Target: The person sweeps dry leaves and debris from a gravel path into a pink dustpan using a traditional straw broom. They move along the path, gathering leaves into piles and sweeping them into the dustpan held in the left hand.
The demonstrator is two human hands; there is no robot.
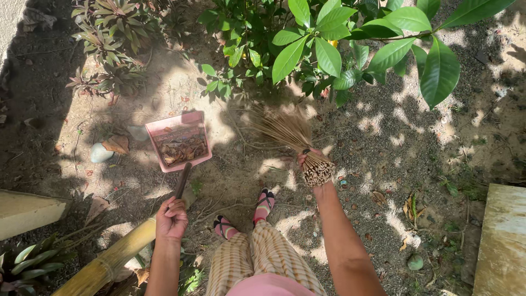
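As seen from the head camera, looking straight down onto bare, sun-dappled garden soil [383, 137]: left hand [171, 218], at about 7 o'clock in the view, fingers curled tight around the dark handle [182, 181] of a pink dustpan [181, 140]. Dustpan lies flat on the ground at roughly 10 o'clock from the feet, tray end away from the person, holding a layer of brown dry leaves [183, 149]. Right hand [308, 161], near centre, closed around the bound end of a stick broom [293, 137]; cut ends of the sticks point back at the wearer, bristles fan out toward 11 o'clock and reach the ground just right of the dustpan, not touching it. Two sandalled feet [246, 216] below the hands, checked trousers [257, 260] at 6 o'clock. Pale stone [101, 153] and one large dry leaf [116, 143] just left of the dustpan. Green shrub [339, 44] at 12 to 1 o'clock, leaves overhanging the view. Reddish-green plants [109, 38] at 11 o'clock. Thick bamboo stem [109, 260] lying slantwise at 8 o'clock, beside the left forearm. Concrete slab [501, 241] at 4 o'clock; another concrete edge [27, 211] at 9 o'clock.
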